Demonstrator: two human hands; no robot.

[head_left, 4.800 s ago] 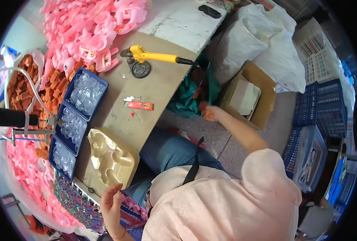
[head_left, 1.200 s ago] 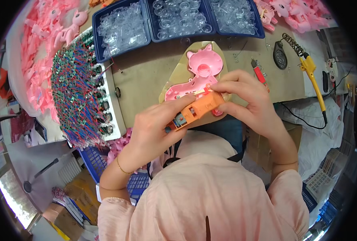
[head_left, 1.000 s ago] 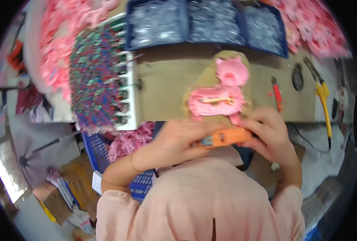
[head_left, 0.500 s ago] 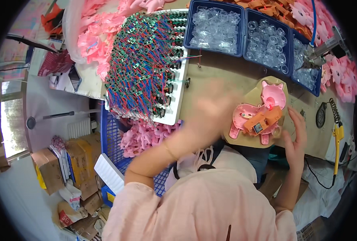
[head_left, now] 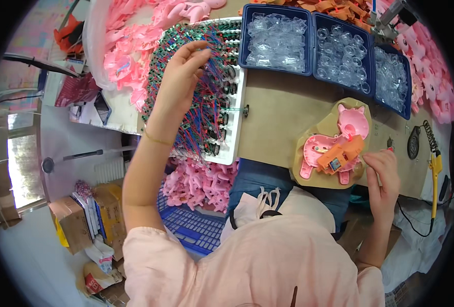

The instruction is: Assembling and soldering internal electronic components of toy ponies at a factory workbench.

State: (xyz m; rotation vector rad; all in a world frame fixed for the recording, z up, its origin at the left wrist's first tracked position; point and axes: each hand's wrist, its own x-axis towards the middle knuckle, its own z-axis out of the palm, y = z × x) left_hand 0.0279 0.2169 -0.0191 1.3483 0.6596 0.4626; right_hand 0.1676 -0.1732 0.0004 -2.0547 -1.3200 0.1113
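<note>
My left hand [head_left: 181, 74] is over a dense heap of small green circuit boards with red and blue wires [head_left: 186, 123]. Its fingers are bent together toward the thumb; whether they grip anything is hidden. The heap lies on a white tray [head_left: 232, 146]. My right hand [head_left: 384, 176] hovers at the right edge of a tan fixture board [head_left: 304, 148], its thumb apart from the bent fingers and nothing visible in it. Set in the fixture is a pink animal-shaped toy shell half [head_left: 352, 123], hollow side up. An orange plastic part [head_left: 342, 153] lies across its body.
Blue bins of clear plastic parts [head_left: 275, 43] line the back. Pink parts [head_left: 130, 46] pile up at left; pink toy pieces [head_left: 426, 77] lie at far right. Below the tray, a blue basket [head_left: 194, 225] holds pink pieces. A yellow-handled tool [head_left: 435, 169] hangs by a coiled cord.
My left hand has moved from beside the fixture, up and left, onto the circuit board heap. My right hand stays by the fixture, with its fingers more bent. The metal tool at upper right shifted upward.
</note>
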